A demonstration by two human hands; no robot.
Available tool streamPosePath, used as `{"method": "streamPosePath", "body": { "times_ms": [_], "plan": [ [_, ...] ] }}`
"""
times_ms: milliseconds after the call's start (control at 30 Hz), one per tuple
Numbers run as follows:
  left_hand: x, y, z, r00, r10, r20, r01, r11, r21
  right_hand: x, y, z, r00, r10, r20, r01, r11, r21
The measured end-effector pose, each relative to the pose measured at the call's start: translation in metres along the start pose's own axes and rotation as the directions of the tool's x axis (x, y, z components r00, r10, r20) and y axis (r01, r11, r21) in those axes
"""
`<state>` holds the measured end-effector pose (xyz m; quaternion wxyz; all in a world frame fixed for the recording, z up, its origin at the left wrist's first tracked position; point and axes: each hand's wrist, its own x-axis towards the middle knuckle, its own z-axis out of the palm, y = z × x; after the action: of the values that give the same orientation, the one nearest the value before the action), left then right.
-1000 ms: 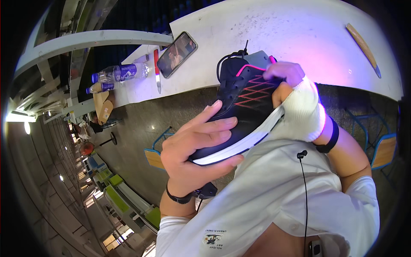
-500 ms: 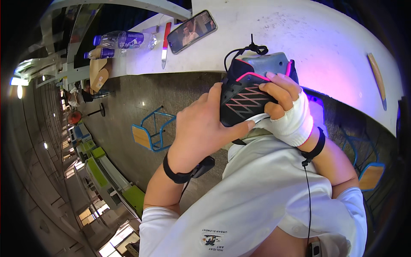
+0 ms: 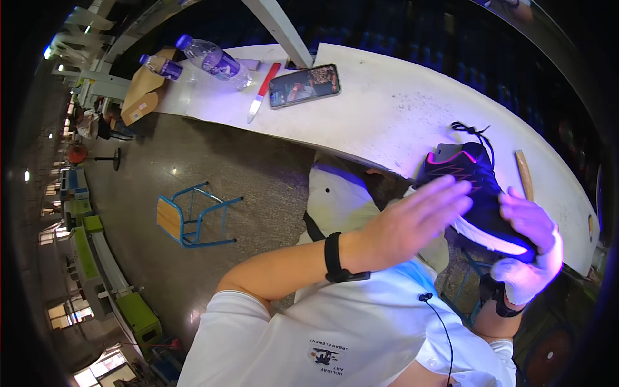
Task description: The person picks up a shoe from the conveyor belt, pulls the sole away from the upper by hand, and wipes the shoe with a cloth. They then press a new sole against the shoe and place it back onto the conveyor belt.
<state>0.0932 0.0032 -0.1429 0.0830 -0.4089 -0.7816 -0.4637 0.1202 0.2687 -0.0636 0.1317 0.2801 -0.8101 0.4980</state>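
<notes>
your right hand (image 3: 530,255), in a white glove, grips the shoe (image 3: 480,197) from beneath at the table (image 3: 400,109) edge, long axis running away from you. your left hand (image 3: 412,222) hovers beside it, fingers straight and together, over open floor.

phone (image 3: 304,85), knife (image 3: 262,92), bottles (image 3: 213,61), blue chair (image 3: 187,216)

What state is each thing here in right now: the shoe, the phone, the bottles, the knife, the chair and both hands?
Black sneaker with pink trim: gripped at its white sole, laces loose.
Right hand: in a white glove, closed on the sneaker.
Left hand: bare, open, fingers spread, blurred.
Smartphone: flat on the white table, screen lit.
Clear plastic bottles: lying on their sides, capped.
Red-handled knife: lying flat.
Blue-framed chair: tipped over on the floor.
</notes>
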Motion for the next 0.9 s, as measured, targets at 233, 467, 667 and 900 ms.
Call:
{"method": "streamPosePath", "body": {
  "times_ms": [233,467,667,900],
  "plan": [
    [0.001,-0.014,0.037,0.986,-0.085,-0.144,0.035,0.947,-0.319,-0.006,-0.026,0.024,0.978,0.142,-0.155,-0.161,0.980,-0.117],
    [0.013,0.014,0.038,0.963,0.021,-0.270,-0.107,0.946,-0.307,-0.011,-0.011,0.025,0.988,0.098,-0.120,-0.109,0.990,-0.094],
    [0.027,0.013,0.038,0.980,-0.097,-0.174,0.011,0.900,-0.436,-0.025,-0.002,0.018,0.984,0.057,-0.167,-0.065,0.997,-0.046],
    [0.041,-0.003,0.059,0.998,-0.061,0.006,0.061,0.996,0.064,-0.085,0.042,-0.001,0.848,0.285,-0.448,-0.135,0.932,0.337]
  ]
}}
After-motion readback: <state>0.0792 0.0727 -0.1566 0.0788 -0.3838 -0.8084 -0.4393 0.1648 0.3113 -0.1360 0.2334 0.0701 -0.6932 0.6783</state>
